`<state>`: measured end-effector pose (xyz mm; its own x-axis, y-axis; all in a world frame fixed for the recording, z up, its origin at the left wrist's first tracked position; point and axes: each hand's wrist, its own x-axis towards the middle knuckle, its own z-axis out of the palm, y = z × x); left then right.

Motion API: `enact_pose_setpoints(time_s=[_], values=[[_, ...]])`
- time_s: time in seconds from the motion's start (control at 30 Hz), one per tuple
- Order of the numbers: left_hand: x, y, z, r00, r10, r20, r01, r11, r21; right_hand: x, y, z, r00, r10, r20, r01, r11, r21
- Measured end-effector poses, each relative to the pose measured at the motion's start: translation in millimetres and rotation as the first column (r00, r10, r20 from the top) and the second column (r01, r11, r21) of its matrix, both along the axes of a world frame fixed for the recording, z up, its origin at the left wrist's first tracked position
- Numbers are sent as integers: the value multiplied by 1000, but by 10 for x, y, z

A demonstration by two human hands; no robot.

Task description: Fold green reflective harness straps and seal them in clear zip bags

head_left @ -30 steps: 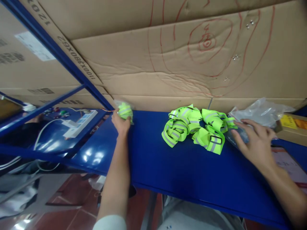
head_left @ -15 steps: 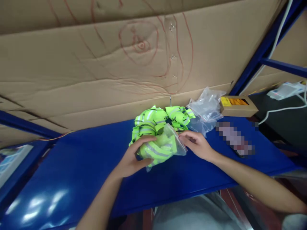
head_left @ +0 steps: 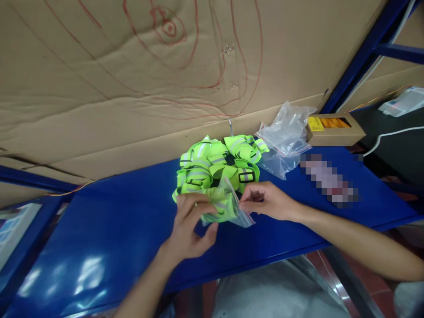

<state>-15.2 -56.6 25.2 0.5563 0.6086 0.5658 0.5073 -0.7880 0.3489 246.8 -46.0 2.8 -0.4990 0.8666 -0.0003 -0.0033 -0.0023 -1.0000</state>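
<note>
Over the table (head_left: pixel 126 221), the right hand (head_left: pixel 270 202) pinches a bag (head_left: pixel 227 208) (partly behind the spread left hand (head_left: pixel 186 227)).

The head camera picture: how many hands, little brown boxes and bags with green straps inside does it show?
Hands, left hand and right hand: 2
Little brown box: 1
Bag with green straps inside: 1
Total: 4

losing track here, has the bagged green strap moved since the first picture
Yes, the bagged green strap has moved right along the table, judged against the red target.
</note>
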Motion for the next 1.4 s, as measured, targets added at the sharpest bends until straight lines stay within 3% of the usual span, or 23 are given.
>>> enact_pose_setpoints(time_s=[0.2, 0.4, 0.5, 0.63, 0.83, 0.93, 1.23, 1.4], values=[[259, -145, -117, 999, -16, 45, 21, 994, -108, -66, -73, -30, 985, 170, 14, -171, 983, 69], [281, -126, -160, 1000, 12, 5, -12, 994, -112, -126, -60, -123, 968, 211, -136, -223, 971, -81], [285, -120, -159, 1000, 18, -17, -20, 988, -152, -132, -60, -120, 975, 184, -121, -200, 971, -134], [266, -96, -153, 1000, -26, 9, 28, 967, -253, -140, -61, -99, 984, 149, -95, -159, 982, -106], [208, -60, -101, 993, -119, -16, 101, 899, -426, -119, -61, -80, 986, 78, 147, -93, 990, 104], [195, -48, -101, 988, -143, -54, 101, 876, -472, -113, -72, -98, 975, 60, 216, -93, 985, 147], [209, 2, -188, 994, -111, 11, 103, 872, -479, -138, -90, -143, 971, 25, 237, -56, 991, 121], [265, -93, -188, 998, -34, 59, 54, 919, -389, -186, -134, -82, 968, -46, 245, 6, 986, 164]])
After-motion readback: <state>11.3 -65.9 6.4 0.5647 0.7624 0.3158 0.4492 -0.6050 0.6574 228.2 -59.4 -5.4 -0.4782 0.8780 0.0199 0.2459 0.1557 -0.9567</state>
